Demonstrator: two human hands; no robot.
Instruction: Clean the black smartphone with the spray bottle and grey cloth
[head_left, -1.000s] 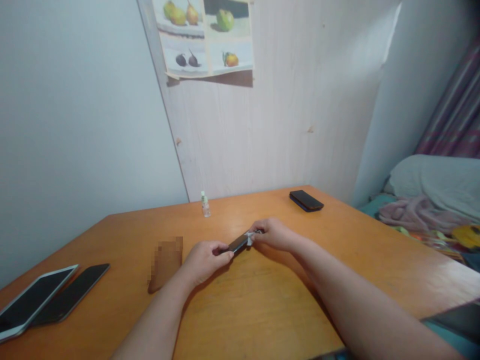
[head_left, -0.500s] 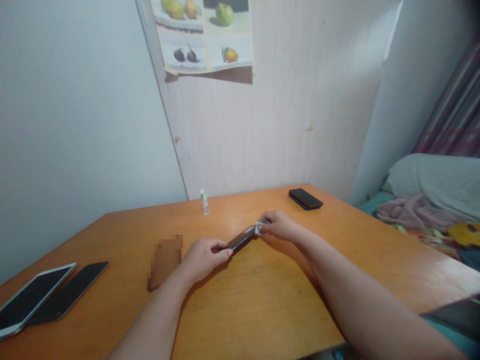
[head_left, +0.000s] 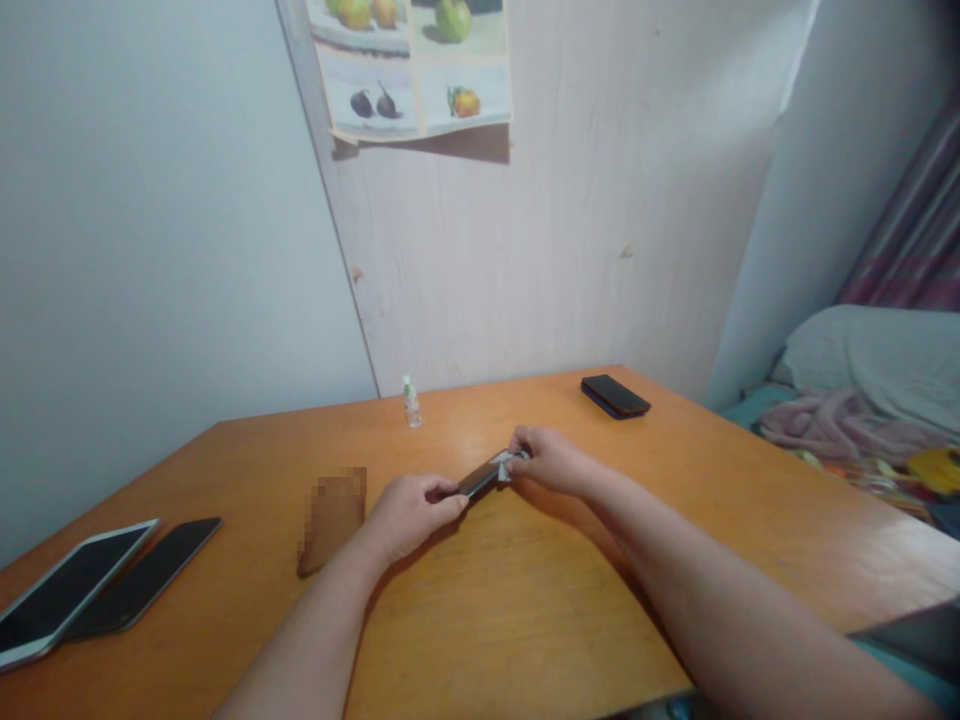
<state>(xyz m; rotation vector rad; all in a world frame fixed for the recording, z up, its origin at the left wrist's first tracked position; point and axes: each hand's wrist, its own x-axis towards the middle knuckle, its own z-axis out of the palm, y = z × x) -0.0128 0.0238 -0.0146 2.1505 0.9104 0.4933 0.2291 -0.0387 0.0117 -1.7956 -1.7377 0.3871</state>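
Observation:
Just above the table, a dark smartphone (head_left: 480, 482) is held tilted, its far end up and to the right. My left hand (head_left: 412, 512) grips its near end between thumb and fingers. At the far end my right hand (head_left: 546, 458) pinches a small white wipe (head_left: 504, 466) against the phone's edge. A brown phone case (head_left: 334, 525), partly blurred out, lies just left of my left hand. Beyond the phone stands a small clear bottle (head_left: 413, 408) with a pale green top.
The orange wooden table (head_left: 540, 610) meets a pale wall. A white-framed tablet (head_left: 71, 590) overlaps a dark tablet (head_left: 146, 575) at the left. Toward the back right lies a black folding wallet or case (head_left: 615, 396). A bed with blankets (head_left: 840, 420) is beyond the table's right edge.
My right hand has slid slightly left along the phone's far end, and more of the white wipe hangs over the edge. My left hand keeps its hold.

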